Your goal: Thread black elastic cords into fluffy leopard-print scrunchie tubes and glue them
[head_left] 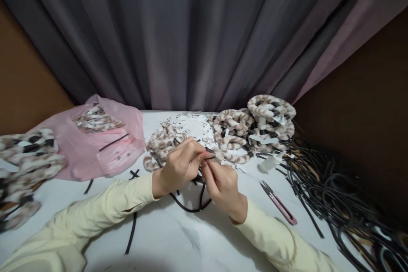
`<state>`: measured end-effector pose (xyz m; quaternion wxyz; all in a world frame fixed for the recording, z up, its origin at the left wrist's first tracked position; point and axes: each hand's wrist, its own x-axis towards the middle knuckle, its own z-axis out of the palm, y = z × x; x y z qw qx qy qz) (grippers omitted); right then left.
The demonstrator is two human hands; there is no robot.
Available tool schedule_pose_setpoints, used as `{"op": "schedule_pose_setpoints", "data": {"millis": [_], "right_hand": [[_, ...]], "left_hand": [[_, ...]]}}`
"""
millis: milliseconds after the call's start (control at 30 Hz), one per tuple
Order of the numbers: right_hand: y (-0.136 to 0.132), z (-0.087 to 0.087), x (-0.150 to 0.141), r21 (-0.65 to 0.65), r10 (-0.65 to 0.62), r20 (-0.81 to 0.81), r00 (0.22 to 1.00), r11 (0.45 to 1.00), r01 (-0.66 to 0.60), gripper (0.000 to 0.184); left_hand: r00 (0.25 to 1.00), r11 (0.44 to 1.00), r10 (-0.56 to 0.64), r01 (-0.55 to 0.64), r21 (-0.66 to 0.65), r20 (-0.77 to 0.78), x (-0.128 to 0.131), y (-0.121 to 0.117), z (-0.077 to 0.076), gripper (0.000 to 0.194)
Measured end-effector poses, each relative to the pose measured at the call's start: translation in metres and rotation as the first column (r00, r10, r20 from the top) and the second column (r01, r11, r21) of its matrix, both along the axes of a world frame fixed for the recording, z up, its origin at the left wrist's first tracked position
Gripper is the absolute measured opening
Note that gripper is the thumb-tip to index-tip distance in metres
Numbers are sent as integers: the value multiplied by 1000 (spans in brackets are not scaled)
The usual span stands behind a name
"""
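My left hand (183, 161) and my right hand (222, 180) meet above the middle of the table, fingertips pinched together. A small dark end pokes out between them. A black cord (190, 210) loops below the hands and seems to run up into their grip; the fingers hide the exact hold. Just behind lies a brown-and-white fluffy tube (164, 140), bunched up, partly covered by my left hand.
Pink-handled thread snips (279, 204) and a small white bottle (270, 161) lie to the right, beside a heap of black cords (331, 191). Fluffy rings (270, 110) are piled behind. At left sit a pink plastic bag (127, 157) and more fluffy pieces (38, 161). Small metal bits are scattered at the back.
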<state>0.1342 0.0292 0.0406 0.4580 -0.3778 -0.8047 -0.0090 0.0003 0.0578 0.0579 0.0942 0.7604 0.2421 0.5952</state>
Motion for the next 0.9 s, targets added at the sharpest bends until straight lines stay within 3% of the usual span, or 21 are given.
{"op": "schedule_pose_setpoints", "data": {"millis": [167, 400, 500, 600, 667, 767, 900], "right_hand": [[-4, 18, 7, -139, 75, 31, 997, 988, -70, 23], [-1, 36, 16, -311, 199, 5, 980, 932, -188, 29], [2, 43, 22, -346, 204, 145, 968, 927, -144, 24], [2, 50, 29, -263, 112, 452, 885, 965, 12, 11], [1, 54, 32, -118, 6, 587, 809, 990, 79, 20], [3, 59, 36, 74, -148, 627, 764, 989, 131, 23], [14, 56, 39, 43, -158, 574, 804, 986, 163, 22]], "left_hand": [[994, 979, -52, 33, -203, -92, -6, 1, 5, 9], [993, 965, -48, 18, -260, -110, -3, 0, 4, 13], [995, 946, -15, -18, -324, -99, -1, 0, 6, 12], [990, 930, 11, -61, -362, -139, 0, 1, 7, 13], [985, 923, -2, -64, -379, -171, 2, 1, 9, 13], [982, 906, -24, -58, -418, -188, 2, 1, 13, 13], [987, 857, -28, -57, -512, -157, 2, -2, 22, 13]]}}
